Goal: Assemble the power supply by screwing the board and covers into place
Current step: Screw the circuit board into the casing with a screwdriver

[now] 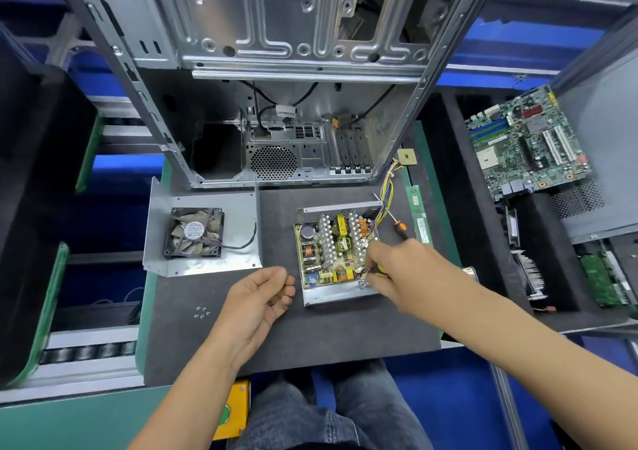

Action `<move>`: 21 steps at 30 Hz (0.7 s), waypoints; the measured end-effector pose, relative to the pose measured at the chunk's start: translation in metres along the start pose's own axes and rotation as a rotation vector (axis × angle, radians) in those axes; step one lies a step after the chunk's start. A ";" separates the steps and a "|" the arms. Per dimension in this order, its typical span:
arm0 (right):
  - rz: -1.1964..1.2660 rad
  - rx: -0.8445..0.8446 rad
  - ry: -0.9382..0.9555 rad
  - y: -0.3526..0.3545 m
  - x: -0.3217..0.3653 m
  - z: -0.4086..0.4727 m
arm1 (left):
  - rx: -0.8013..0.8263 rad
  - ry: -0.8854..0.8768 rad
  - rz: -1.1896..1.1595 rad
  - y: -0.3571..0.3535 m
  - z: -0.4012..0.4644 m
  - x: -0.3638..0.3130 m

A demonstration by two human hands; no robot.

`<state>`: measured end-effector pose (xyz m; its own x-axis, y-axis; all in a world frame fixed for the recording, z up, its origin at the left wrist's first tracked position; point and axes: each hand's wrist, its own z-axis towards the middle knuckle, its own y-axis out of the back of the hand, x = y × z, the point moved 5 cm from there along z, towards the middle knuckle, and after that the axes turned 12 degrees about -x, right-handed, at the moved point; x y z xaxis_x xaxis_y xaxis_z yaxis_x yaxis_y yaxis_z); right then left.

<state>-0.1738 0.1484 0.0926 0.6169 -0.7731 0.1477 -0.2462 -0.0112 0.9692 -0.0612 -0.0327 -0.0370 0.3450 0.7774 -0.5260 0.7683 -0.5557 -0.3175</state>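
Your work surface is a dark, matte foam-textured mat (345, 329) on a green-edged bench. The power supply (336, 253) sits right of the mat's centre: an open, bare sheet-metal tray, roughly square, with a perforated far wall and a plain folded lip on the near side. Inside it lies the board (331, 247), tan-green, crowded with ribbed aluminium heat sinks, copper-wound coils, a yellow transformer and dark cylindrical capacitors. A bundle of yellow, blue and other coloured wires (386, 190) rises from its far right corner toward the mat's far edge. Your right hand (397, 266) is over the tray's near right corner, fingers curled tight around a small tool with a yellow-and-black grip (378, 270); its tip is hidden, so contact with a screw cannot be confirmed. Your left hand (266, 294) hovers just left of the tray, not touching it, palm up with fingers curled inward over a small dark item (271, 302) that looks like a screw, though it is too small to be sure. A second screwdriver (397, 223) with an orange-and-black handle and thin steel shaft lies just right of the tray. The fan cover (203, 228), a folded grey sheet-metal panel carrying a black square fan with dusty blades, rests at the mat's left edge. A few small bright screws (202, 311) lie loose near the mat's near left corner. An open steel computer case (293, 104) stands on the far edge, with a green memory stick (417, 213) along the right edge.
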 end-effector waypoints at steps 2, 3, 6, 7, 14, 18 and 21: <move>0.096 -0.063 -0.037 0.002 -0.003 -0.006 | 0.021 0.023 -0.038 -0.001 0.000 0.000; 0.155 -0.122 -0.079 0.005 -0.007 -0.008 | 0.035 0.031 -0.055 -0.002 -0.001 0.001; 0.428 -0.329 -0.270 0.020 -0.024 -0.015 | 0.066 0.037 -0.086 -0.003 -0.001 0.001; 0.525 -0.392 -0.322 0.023 -0.030 -0.016 | 0.072 0.034 -0.089 -0.003 -0.001 0.001; 1.112 -0.366 -0.557 -0.003 -0.026 -0.019 | 0.108 0.019 -0.065 -0.005 -0.006 0.002; 1.232 -0.351 -0.577 -0.013 -0.017 -0.018 | 0.107 0.011 -0.063 -0.007 -0.008 0.000; 1.290 -0.351 -0.597 -0.016 -0.015 -0.018 | 0.111 0.002 -0.047 -0.009 -0.010 0.001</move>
<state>-0.1654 0.1715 0.0781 -0.3019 -0.2703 0.9142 -0.1306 0.9616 0.2412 -0.0621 -0.0242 -0.0270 0.3114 0.8040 -0.5065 0.7194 -0.5477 -0.4272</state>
